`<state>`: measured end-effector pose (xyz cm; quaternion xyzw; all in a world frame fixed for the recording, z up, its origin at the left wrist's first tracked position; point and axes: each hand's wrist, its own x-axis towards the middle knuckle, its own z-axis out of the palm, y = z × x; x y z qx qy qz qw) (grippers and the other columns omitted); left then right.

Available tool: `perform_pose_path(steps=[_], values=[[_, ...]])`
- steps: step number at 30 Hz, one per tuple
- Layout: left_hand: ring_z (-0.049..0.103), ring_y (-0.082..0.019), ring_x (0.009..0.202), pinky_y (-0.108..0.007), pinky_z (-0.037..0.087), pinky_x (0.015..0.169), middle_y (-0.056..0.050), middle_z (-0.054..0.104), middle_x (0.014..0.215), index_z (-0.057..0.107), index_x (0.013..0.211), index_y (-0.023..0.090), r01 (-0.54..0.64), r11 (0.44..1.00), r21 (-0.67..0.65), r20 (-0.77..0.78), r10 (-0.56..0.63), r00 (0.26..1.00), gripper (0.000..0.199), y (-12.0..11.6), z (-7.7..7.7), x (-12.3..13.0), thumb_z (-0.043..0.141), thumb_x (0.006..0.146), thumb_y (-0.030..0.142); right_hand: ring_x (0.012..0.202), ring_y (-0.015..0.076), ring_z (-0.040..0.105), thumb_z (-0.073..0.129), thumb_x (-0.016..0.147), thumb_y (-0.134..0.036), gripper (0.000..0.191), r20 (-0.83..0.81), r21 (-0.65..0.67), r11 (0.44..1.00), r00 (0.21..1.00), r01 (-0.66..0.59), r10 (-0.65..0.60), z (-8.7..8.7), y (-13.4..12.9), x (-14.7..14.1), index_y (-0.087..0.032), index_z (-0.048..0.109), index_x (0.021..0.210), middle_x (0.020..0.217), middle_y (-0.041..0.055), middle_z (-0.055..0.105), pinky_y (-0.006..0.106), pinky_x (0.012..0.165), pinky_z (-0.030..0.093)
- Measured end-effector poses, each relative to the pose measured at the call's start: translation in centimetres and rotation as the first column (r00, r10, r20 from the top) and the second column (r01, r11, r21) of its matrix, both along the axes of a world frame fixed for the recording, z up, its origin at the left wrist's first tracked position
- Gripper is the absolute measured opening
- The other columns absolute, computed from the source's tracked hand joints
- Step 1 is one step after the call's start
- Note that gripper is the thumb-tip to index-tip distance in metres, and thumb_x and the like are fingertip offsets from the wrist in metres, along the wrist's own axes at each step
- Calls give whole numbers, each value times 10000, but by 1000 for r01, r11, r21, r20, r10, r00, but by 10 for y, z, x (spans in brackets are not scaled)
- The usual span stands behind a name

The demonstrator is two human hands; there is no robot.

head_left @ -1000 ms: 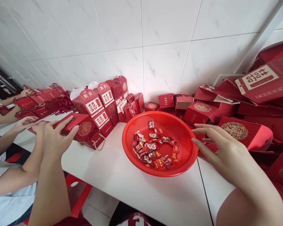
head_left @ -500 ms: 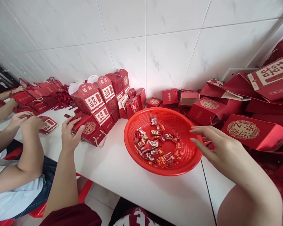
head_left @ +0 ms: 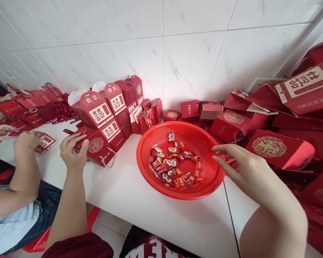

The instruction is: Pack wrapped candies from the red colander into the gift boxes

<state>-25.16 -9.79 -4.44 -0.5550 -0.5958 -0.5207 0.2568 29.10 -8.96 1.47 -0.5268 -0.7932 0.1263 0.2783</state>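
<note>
My left hand (head_left: 74, 150) is beside the near end of a stack of red gift boxes (head_left: 95, 141), thumb and fingers apart. Its fingertips overlap the corner of the lowest box; whether they touch it I cannot tell. At the right rim of a red plastic colander (head_left: 153, 186), my right hand (head_left: 240, 161) is open, fingers stretched out and thumb apart, with nothing held. Wrapped candies (head_left: 172, 163) in red, white and gold lie scattered in the colander's bottom.
Several red boxes (head_left: 269, 147) are heaped on the right, with smaller ones (head_left: 190, 108) along the tiled wall. At left, a co-worker's hands (head_left: 28, 141) are near a red box (head_left: 45, 143) on the white table (head_left: 118, 182). More red boxes (head_left: 40, 100) stand behind them.
The view has shifted slightly, so most things appear a little further left. Both my hands keep nearly the same places beside the box stack and the colander.
</note>
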Motion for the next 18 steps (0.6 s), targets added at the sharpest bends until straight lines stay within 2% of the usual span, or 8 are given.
perform_pose_path(steps=[4, 12, 18], values=[[597, -230, 1114, -470, 391, 1097, -133, 685, 1105, 730, 1045, 128, 4, 1000, 23, 18, -5, 1000, 263, 3, -9, 1, 675, 892, 335, 835, 211, 694, 488, 982, -462, 249, 10, -10, 1000, 1000, -4, 4, -1, 0, 1, -288, 587, 1129, 1135, 14, 691, 370, 756, 527], [556, -242, 1170, -474, 380, 1103, -128, 644, 1145, 703, 1063, 146, -2, 1000, -1, 55, 3, 998, 273, 3, -12, 2, 637, 910, 362, 819, 225, 696, 486, 979, -459, 247, 28, -31, 999, 1000, 12, -11, -2, 1, 2, -288, 586, 1127, 1112, 23, 698, 381, 748, 534], [568, -243, 1139, -474, 393, 1093, -133, 654, 1092, 704, 1032, 130, -35, 999, -2, 54, 35, 998, 284, 6, -15, -1, 631, 911, 376, 859, 225, 705, 467, 989, -433, 241, 25, -56, 998, 999, -33, 35, -2, 1, 0, -278, 578, 1137, 1115, 25, 709, 388, 792, 546]])
